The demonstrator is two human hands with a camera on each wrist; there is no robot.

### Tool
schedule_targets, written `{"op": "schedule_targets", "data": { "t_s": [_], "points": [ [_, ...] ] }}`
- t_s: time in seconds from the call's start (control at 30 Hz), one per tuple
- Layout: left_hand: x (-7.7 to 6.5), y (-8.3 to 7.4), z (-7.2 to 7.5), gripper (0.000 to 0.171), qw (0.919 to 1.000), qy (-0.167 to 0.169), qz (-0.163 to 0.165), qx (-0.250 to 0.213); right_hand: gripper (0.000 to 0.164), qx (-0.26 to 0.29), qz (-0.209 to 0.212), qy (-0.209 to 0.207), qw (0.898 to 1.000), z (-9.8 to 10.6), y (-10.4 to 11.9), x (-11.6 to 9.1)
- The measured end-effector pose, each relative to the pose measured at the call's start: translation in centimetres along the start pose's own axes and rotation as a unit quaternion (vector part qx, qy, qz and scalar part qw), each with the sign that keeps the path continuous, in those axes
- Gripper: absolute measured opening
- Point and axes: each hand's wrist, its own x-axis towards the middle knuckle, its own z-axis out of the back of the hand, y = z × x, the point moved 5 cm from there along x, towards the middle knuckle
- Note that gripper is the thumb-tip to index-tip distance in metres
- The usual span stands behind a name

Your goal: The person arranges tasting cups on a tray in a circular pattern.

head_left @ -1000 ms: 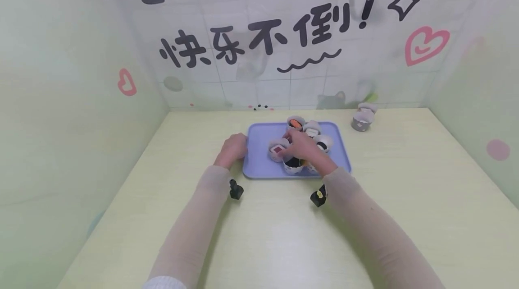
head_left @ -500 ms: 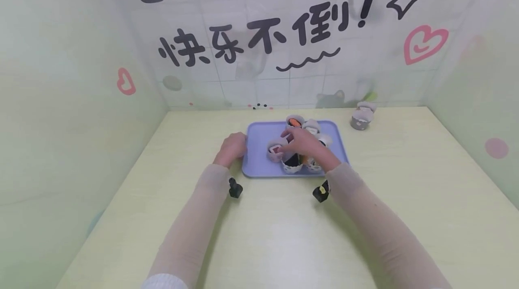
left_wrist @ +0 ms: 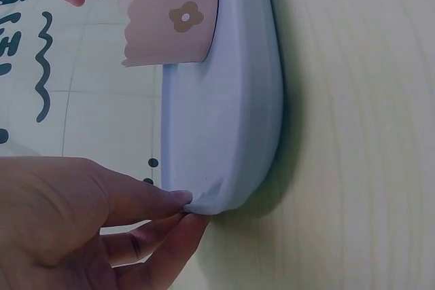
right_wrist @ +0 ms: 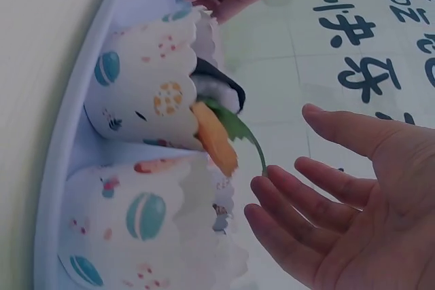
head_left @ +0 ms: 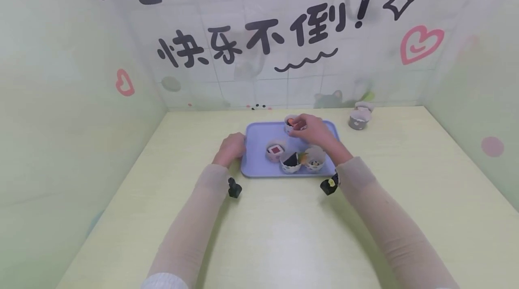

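Note:
My left hand [head_left: 233, 147] pinches the rim of a light blue-purple tray [left_wrist: 204, 120] between thumb and fingers, at its left side. Over the back right part of the tray, my right hand [right_wrist: 346, 202] holds nothing, its fingers spread and relaxed. Beside its fingertips in the head view is a paper cup [head_left: 289, 124] with an orange-topped piece. Nearer the front stand a pink cup [left_wrist: 177, 22] with a red-centred white piece, a patterned cup [right_wrist: 146, 86] with a black-and-white sushi piece, and another patterned cup [right_wrist: 136, 225]. An orange-and-green piece [right_wrist: 216, 140] sticks out between them. My right hand covers other cups.
Stacked paper cups [head_left: 359, 120] stand on the pale table [head_left: 267, 235] right of the tray, by the back wall. Walls with printed lettering and hearts enclose the back and both sides.
My right hand has moved back and to the right, from the middle cups to the back ones, uncovering the front cups. My left hand stays at the tray's left rim.

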Motion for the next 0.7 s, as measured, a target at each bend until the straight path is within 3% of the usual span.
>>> {"op": "schedule_targets", "data": {
  "t_s": [0.17,0.4,0.7],
  "points": [
    [-0.1,0.1,0.0,0.027,0.9999,0.004,0.007,-0.012,0.052,-0.003,-0.016,-0.015,1.000,1.4,-0.3,-0.5],
    [-0.3,0.1,0.2,0.017,0.9999,0.000,0.008,-0.008,0.051,-0.003,-0.024,-0.050,0.998,3.3,-1.9,-0.7],
    [-0.2,0.1,0.0,0.018,1.0000,-0.002,0.004,-0.009,0.053,0.025,-0.043,-0.098,0.994,5.6,-4.5,-1.7]
  ]
}}
